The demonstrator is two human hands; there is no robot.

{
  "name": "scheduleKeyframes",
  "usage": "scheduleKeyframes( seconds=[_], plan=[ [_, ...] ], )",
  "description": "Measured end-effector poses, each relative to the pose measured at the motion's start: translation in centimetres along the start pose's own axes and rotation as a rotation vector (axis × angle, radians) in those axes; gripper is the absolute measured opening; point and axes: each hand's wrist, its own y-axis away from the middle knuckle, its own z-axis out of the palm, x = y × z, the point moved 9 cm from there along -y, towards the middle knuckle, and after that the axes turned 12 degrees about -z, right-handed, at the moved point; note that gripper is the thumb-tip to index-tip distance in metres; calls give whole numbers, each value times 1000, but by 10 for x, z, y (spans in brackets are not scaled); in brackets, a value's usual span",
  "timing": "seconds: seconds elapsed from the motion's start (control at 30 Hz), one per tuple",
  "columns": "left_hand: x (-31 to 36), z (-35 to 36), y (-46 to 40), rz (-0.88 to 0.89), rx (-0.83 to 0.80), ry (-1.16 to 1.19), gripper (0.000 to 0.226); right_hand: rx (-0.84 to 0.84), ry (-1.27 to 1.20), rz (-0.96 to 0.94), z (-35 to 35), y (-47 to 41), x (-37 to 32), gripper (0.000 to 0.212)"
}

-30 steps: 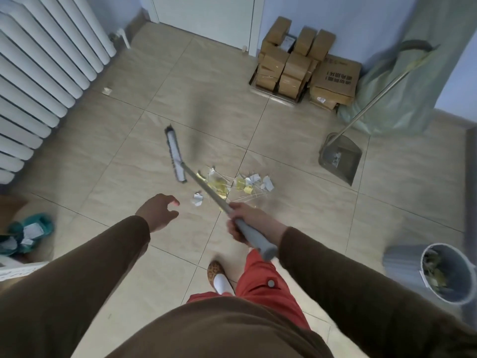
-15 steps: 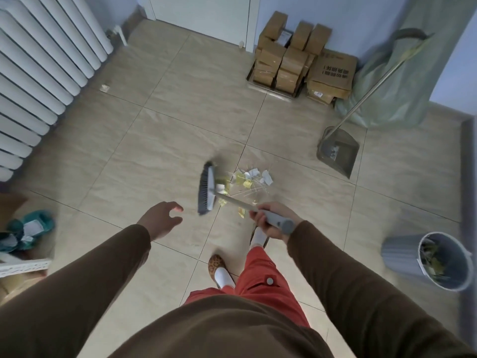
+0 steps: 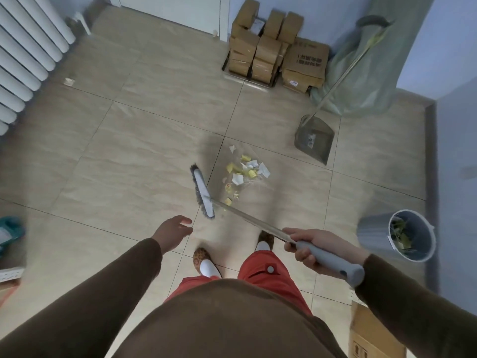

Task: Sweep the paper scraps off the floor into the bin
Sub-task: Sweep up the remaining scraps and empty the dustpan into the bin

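Observation:
A pile of white and yellow paper scraps [image 3: 244,173] lies on the tiled floor in the middle. The broom head [image 3: 202,194] rests just left of the pile, its long handle running down to the right. My right hand [image 3: 313,245] grips the grey handle end. My left hand [image 3: 173,231] hovers free below the broom head, fingers spread, holding nothing. A grey bin [image 3: 402,235] with scraps inside stands at the right. A grey dustpan [image 3: 314,140] with a long handle stands beyond the pile, leaning on a green sack.
Stacked cardboard boxes [image 3: 276,51] sit against the far wall. A green sack [image 3: 366,65] fills the far right corner. A white radiator [image 3: 23,50] lines the left wall. One stray scrap [image 3: 69,81] lies near it. A cardboard box [image 3: 374,334] is at lower right.
The broom head swept from the left to the near side of the pile and now sits left of it again. My right hand has pulled back to the right. The scraps lie more gathered.

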Motion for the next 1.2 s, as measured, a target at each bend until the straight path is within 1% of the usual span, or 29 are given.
scheduleKeyframes(
  seconds=[0.1,0.23,0.37,0.47,0.57,0.63,0.77,0.83,0.9,1.0,1.13,1.2],
  plan=[
    [16,16,-1,3,-11,3,29,-11,136,78,-20,-3,-13,37],
    [39,36,-2,-21,-7,21,28,32,319,131,-57,-17,-60,38],
    [66,66,2,-34,3,23,27,99,494,76,-107,-30,-112,38],
    [87,97,9,-40,5,19,28,128,579,5,-136,-31,-136,39],
    [113,132,14,-28,-5,7,28,101,633,-46,-161,-16,-142,39],
    [131,153,16,-9,-17,-11,28,53,654,-46,-178,-1,-141,37],
    [164,183,18,25,-27,-55,30,-48,647,58,-212,25,-140,35],
    [178,193,19,44,-22,-74,30,-62,635,119,-227,24,-146,35],
    [187,198,20,48,-14,-75,30,-45,694,146,-239,13,-158,38],
    [193,201,18,43,1,-76,29,-23,880,112,-244,-10,-188,42],
    [194,201,18,29,16,-64,27,-19,1173,-19,-232,-22,-227,43],
    [196,200,18,29,21,-62,28,-25,1229,-76,-229,-20,-235,46]
  ],
)
